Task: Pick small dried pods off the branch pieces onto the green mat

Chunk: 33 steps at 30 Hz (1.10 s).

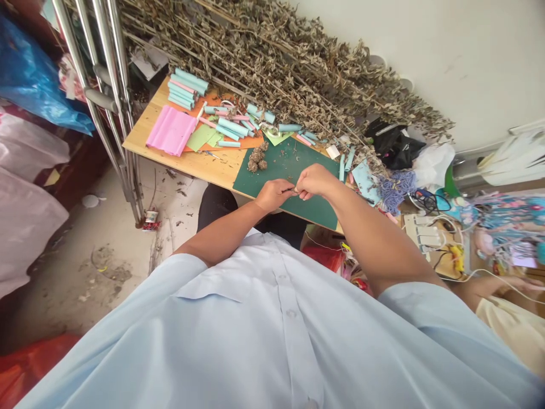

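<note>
Above the near edge of a dark green mat (313, 158), my left hand (272, 195) and my right hand (315, 180) meet fingertip to fingertip. Both are closed in a pinch. Something small and thin, partly dark, shows between the fingertips, too little of it to name. Just beyond my left hand, a pile of brown, crumbly balls (257, 158) lies on the mat. Small dark crumbs are scattered farther back. Light blue and pink paper rolls (234, 126) lie past the mat's far left side.
Dried leafy stalks (298, 68) are heaped along the back of the wooden table (140, 128). Pink paper (171, 130) lies at its left, by metal crutches (108, 85). Purple cord (395, 190) and a power strip (427, 233) lie right. Another person's arm (489, 287) shows at far right.
</note>
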Each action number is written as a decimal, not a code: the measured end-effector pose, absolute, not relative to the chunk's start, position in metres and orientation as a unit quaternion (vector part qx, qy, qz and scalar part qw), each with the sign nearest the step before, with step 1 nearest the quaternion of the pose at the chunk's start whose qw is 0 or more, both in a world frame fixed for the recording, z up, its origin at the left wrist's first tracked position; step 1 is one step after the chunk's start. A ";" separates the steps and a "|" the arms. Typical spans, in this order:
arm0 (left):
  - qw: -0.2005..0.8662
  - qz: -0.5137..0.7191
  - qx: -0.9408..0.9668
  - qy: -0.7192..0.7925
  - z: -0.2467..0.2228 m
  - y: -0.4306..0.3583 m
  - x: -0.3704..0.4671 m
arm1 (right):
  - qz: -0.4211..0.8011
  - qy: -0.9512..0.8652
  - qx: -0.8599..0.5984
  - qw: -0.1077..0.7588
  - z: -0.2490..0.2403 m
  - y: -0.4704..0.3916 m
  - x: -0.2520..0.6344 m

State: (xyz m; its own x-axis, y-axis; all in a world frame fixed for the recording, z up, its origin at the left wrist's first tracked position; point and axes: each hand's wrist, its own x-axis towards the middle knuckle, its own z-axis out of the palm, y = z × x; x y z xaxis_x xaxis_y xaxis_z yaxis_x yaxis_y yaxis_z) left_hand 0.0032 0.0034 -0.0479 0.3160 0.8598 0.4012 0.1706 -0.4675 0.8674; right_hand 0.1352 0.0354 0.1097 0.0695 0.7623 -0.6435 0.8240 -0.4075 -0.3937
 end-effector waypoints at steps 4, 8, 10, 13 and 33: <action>0.382 0.455 0.719 0.360 -0.046 0.004 0.002 | -0.408 0.541 0.733 0.063 0.113 0.039 0.129; 0.381 0.457 0.720 0.357 -0.043 0.003 0.002 | -0.386 0.552 0.734 0.087 0.110 0.043 0.125; 0.378 0.457 0.722 0.357 -0.042 0.003 0.002 | -0.384 0.558 0.730 0.093 0.108 0.044 0.126; 0.378 0.452 0.722 0.361 -0.041 0.003 0.002 | -0.390 0.564 0.723 0.085 0.106 0.041 0.129; 0.379 0.440 0.726 0.369 -0.034 0.001 -0.002 | -0.421 0.566 0.695 -0.141 0.089 0.004 0.160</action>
